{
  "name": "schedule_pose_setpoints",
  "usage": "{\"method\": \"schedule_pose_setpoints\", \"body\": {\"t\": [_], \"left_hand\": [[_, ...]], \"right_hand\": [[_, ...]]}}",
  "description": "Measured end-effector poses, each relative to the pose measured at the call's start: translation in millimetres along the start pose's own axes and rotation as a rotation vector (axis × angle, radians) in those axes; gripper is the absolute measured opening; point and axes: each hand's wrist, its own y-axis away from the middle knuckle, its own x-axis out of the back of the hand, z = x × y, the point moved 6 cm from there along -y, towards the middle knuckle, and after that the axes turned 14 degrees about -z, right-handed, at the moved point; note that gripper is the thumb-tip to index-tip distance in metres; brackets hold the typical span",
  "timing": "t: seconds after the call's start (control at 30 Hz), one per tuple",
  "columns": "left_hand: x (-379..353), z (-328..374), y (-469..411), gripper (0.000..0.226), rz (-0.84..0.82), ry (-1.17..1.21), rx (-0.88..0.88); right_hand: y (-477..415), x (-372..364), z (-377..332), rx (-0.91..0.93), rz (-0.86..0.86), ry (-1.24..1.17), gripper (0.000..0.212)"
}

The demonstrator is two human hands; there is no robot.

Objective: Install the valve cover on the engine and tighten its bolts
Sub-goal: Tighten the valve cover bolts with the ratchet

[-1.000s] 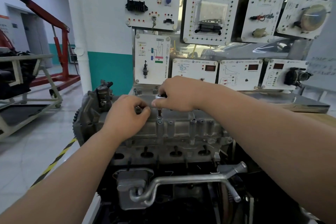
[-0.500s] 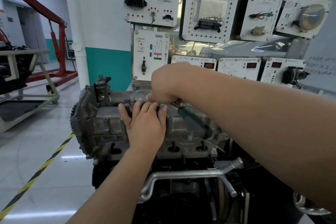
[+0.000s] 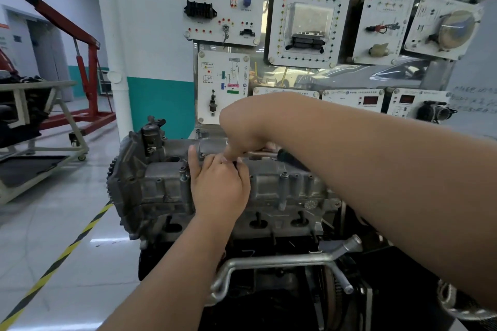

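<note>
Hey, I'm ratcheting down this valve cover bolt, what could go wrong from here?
The left hand rests on the valve cover, fingers right beside the ratchet that the right hand grips; a slip could pinch them.
The hands hide the socket, so it may sit crooked and round the bolt.
A front bolt seems to stand proud; tightening one fully first might seat the cover unevenly.

The valve cover (image 3: 164, 180) under my fingers (image 3: 192, 156) is cast metal: dull grey, matt, rough. My ratchet (image 3: 269, 154) has a bright, smooth metal shank and a dark matt grip (image 3: 291, 160). The pipe (image 3: 269, 260) is smooth satin metal. The floor (image 3: 53, 236) is glossy.
</note>
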Motion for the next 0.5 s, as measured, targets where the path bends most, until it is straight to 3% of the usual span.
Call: {"method": "schedule_pose_setpoints", "body": {"t": [0.13, 0.23, 0.3, 0.37, 0.43, 0.5], "left_hand": [[-2.0, -1.8, -1.3, 0.048, -0.012, -0.049, -0.056], [-4.8, -1.4, -2.8, 0.053, -0.011, -0.030, -0.051], [-3.8, -2.6, -4.3, 0.053, 0.013, 0.035, -0.054], [-7.4, -6.6, -8.2, 0.047, -0.007, 0.082, -0.040], [-19.6, -11.4, -16.9, 0.035, -0.165, 0.202, 0.059], [-22.7, -14.7, -16.6, 0.027, -0.185, 0.356, 0.178]], "right_hand": [[-2.8, -7.7, 19.1, 0.072, -0.020, -0.178, 0.028], [-2.8, -10.2, 26.6, 0.075, -0.003, -0.275, 0.034], [-3.8, -8.6, 24.1, 0.063, 0.037, -0.252, 0.026], [-4.5, -4.3, 20.3, 0.007, 0.077, -0.237, 0.036], [-7.0, -7.2, 13.6, -0.031, 0.022, -0.325, 0.041], [-10.0, -9.0, 6.6, -0.046, -0.041, -0.354, 0.044]]}}
